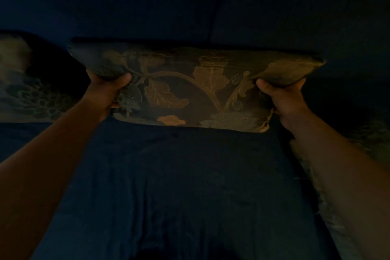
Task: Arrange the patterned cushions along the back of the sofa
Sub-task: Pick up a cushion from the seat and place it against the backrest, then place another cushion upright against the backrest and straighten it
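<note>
The head camera looks down at a dark blue sofa (190, 186) in a very dim room. Two bare arms reach out from the bottom corners toward the back of the sofa.

Both hands hold one patterned cushion (196, 86). It is dark, with big orange-brown leaves and curling stems on it. It is stretched out wide, from one hand to the other. Its lower edge is at the far end of the blue seat, and its top edge is up against the sofa's back part.

The left hand (105, 93) grips the left end of the cushion. Its thumb is pressed on the front and the cloth is bunched up in the hand. The right hand (285, 99) grips the right end the same way, with the thumb on top and the cloth squeezed tight.

A second patterned cushion (27, 93) sits to the left, just beside the held one. It looks blurry. On the far right, past the right arm, there is more patterned cloth (373, 137), but it is too dark to tell what it is.
</note>
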